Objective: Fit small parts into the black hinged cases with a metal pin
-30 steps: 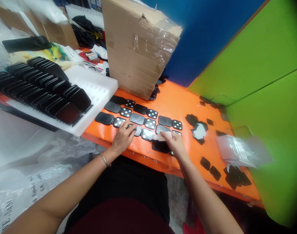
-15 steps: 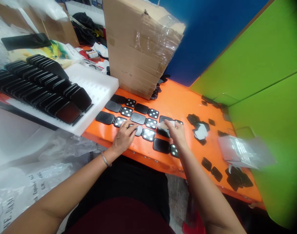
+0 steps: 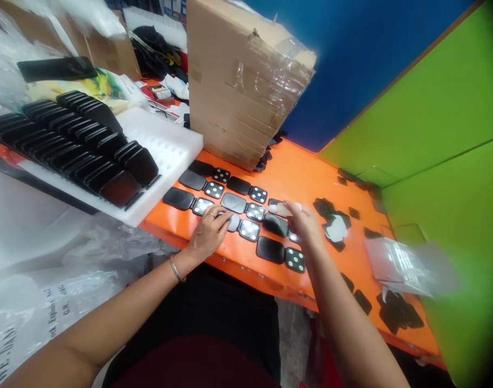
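My right hand is closed around a white squeeze bottle with a narrow nozzle. The nozzle points left, with its tip at the edge of a dotted half of an opened black hinged case. My left hand has its fingers drawn together on the plain half of a nearer opened case, whose other half carries pale round dots. Its fingertips hide part of that plain half. More opened cases lie around in rows, such as a front one at the right.
A white foam tray on the left bears rows of black pieces. Behind stands a tall cardboard box. On the orange table, dark flat pieces and a clear plastic box lie at the right.
The whole view has shifted slightly. My right hand still holds the bottle, its nozzle still by the same dotted half. My left hand stays at the same case.
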`<state>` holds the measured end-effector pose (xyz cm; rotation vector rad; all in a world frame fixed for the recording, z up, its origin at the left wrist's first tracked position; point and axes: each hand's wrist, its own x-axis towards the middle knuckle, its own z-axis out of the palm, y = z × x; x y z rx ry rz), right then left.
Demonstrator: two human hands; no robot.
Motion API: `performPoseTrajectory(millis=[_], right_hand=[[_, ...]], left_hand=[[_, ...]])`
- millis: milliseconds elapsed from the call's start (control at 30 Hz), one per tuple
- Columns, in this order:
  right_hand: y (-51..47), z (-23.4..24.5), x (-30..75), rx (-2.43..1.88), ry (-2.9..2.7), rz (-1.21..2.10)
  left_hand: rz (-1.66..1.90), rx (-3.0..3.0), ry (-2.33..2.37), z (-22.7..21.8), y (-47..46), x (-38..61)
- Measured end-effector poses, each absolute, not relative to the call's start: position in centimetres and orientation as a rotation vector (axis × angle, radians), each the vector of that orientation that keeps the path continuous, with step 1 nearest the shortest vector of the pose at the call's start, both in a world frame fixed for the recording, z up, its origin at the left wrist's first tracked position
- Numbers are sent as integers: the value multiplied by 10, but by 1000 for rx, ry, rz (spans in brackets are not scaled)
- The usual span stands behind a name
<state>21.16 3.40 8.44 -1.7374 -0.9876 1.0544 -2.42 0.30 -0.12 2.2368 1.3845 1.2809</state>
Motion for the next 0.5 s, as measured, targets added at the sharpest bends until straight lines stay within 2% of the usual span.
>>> performPoseTrajectory(millis=[267,500], right_hand=[[75,71,185,-1484,-873,1308],[120,60,145,-1593,-1043,1117]], left_hand=[[1356,2112,1322,5,1,-26],[1396,2177,1474,16,17,-74]])
